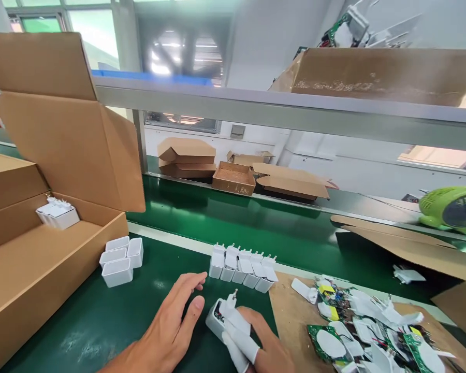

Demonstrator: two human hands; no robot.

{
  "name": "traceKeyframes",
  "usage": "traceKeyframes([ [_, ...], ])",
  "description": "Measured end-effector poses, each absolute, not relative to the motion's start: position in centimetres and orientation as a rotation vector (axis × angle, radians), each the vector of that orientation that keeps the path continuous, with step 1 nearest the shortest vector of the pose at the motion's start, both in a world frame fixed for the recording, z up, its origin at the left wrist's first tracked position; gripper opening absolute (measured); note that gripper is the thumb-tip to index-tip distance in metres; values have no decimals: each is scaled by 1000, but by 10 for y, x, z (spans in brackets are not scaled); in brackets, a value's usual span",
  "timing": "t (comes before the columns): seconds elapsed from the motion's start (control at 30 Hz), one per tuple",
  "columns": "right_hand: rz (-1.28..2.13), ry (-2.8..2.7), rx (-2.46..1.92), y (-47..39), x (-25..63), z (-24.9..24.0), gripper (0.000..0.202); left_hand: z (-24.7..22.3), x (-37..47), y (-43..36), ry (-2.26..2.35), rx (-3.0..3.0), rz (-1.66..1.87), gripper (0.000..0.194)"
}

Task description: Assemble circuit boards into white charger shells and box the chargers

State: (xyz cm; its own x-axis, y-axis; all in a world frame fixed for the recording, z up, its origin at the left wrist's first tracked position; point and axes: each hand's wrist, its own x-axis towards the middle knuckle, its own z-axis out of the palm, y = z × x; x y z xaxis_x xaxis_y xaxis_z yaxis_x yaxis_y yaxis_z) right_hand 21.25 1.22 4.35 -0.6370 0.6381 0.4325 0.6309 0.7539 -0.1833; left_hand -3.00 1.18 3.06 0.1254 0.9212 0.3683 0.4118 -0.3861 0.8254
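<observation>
L hand [173, 318] spread, empty; R hand [272, 344] gripping adapter [230, 317] btwn PCB pile [367, 326] & carton [62, 286].

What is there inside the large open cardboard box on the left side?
In the far corner of the box stands a small group of white cases with plug pins on top. The near wall hides the floor just behind it, and the picture's edge cuts off the left part.

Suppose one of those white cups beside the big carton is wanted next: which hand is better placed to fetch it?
Probably the left hand: it is open, appears to hold nothing and is nearer the cups. The right hand is farther off and already holds a charger.
</observation>
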Motion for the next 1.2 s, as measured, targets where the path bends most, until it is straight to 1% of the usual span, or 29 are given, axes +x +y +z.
traceKeyframes([
  [0.1,130,-2470,-937,11,211,41,47,32,-32,12,1120,2209,1297,44],
  [0.17,226,-2455,-948,11,208,36,48,34,-30,11,979,2455,1289,46],
  [0.23,248,-2396,-914,12,205,31,48,33,-26,9,953,2552,1282,45],
  [0.3,255,-2310,-900,12,204,27,46,31,-23,7,1037,2478,1302,44],
  [0.4,374,-2227,-993,12,203,28,44,27,-22,5,1146,2248,1287,39],
  [0.53,442,-2298,-938,11,203,34,34,26,-23,6,1151,2119,1263,34],
  [0.6,438,-2284,-921,10,204,34,34,26,-22,8,1145,2113,1278,34],
  [0.67,442,-2227,-964,9,204,31,39,26,-22,9,1154,2103,1294,33],
  [0.8,490,-2134,-1103,10,203,16,61,26,-24,6,1180,2193,1275,35],
  [0.87,503,-2133,-1109,12,203,10,65,26,-25,4,1130,2331,1275,38],
  [0.93,505,-2148,-1102,13,203,8,62,25,-25,3,1071,2438,1293,36],
  [1.0,495,-2161,-1084,13,204,10,54,23,-25,3,1048,2491,1296,31],
  [1.07,467,-2181,-1065,11,205,16,46,22,-24,4,1046,2527,1283,30],
  [1.13,413,-2207,-1045,8,206,22,43,20,-21,4,1038,2554,1276,31],
  [1.2,369,-2243,-1038,4,206,26,41,18,-17,3,1065,2518,1313,24],
])
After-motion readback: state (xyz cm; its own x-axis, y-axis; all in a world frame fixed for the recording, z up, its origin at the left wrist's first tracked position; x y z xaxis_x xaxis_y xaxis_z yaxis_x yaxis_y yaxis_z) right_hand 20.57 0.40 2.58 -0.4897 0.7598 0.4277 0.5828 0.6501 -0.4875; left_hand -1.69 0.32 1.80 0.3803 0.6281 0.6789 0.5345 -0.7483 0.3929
